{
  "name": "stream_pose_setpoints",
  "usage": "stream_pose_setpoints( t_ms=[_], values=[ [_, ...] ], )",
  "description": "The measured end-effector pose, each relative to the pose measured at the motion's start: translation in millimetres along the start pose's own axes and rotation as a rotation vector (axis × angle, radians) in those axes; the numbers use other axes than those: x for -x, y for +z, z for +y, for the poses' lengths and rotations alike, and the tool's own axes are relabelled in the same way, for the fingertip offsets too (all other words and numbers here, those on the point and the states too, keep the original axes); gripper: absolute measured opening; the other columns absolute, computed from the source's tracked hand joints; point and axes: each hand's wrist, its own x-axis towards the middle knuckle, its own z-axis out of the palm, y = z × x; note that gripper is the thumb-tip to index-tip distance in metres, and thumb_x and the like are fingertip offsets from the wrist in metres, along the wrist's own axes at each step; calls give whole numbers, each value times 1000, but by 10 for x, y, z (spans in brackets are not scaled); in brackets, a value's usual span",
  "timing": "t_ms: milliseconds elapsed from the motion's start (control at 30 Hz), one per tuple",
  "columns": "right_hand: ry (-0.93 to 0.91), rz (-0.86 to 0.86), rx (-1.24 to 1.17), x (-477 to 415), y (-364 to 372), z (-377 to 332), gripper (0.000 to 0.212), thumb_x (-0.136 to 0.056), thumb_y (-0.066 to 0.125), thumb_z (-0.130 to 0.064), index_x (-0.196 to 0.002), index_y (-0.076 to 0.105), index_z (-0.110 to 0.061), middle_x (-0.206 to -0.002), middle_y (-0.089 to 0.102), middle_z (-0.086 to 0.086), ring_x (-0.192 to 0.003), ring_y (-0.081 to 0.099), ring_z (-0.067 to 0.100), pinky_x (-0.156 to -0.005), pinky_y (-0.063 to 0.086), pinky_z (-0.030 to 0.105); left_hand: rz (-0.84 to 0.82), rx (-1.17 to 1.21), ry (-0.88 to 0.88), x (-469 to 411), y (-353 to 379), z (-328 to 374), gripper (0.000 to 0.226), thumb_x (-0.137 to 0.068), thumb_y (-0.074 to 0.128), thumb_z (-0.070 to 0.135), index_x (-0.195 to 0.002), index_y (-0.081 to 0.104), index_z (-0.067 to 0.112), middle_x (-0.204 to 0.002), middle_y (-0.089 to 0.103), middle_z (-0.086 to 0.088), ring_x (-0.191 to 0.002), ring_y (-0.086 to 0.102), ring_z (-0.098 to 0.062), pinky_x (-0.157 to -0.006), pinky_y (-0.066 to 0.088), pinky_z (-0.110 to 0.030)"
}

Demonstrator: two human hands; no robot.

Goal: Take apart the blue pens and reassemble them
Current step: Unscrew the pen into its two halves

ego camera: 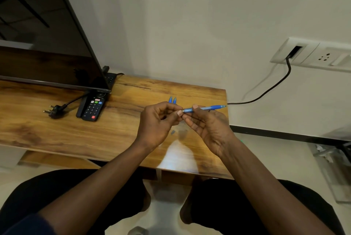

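just right of frame centre, the right hand (207,126) grips one blue pen (206,108) by its barrel, above the wooden table (57,130). the left hand (157,122) pinches the pen's left end. whatever comes loose there is tiny, so it could slip from the pinch and roll off the table's near edge. a wrist could also sweep away the small grey part (172,132) lying below the hands.

count: one held pen, two more blue pen tips (172,100) behind the left hand, one loose part, one remote (93,107), one plug (55,111).
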Motion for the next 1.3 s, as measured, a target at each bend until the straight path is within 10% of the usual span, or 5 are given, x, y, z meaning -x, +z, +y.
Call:
stream_pose_setpoints(
  t_ms=[567, 900, 1300],
  values=[
    [-38, 27, -31, -20, -61, -34, 6, -99, 62, -1, -104, 63, 2, -104, 74, 28, -93, 77, 33, -81, 64, 35, -17, 147, -200, 7, 33, 0, 9, -99, 68, 10, -105, 74, 6, -96, 82, -10, -92, 80, -21, -82, 65, -31],
    [-32, 98, 119, -132, -98, 37, 17, -99, 64, -9, -111, 66, 4, -104, 75, 24, -94, 76, 32, -84, 63, 36, -93, -545, -208, -32, -194, -271, 9, -90, 81, 14, -95, 79, 22, -86, 77, 8, -78, 73, -4, -75, 60, -25],
    [-10, 94, 196, -167, -73, 50, 8, -99, 62, -3, -93, 67, -3, -89, 74, 16, -86, 75, 28, -79, 62, 33, -126, -788, -297, 9, -261, -416, 15, -88, 83, 24, -85, 74, 36, -77, 72, 18, -76, 68, 2, -74, 59, -29]
  ],
)
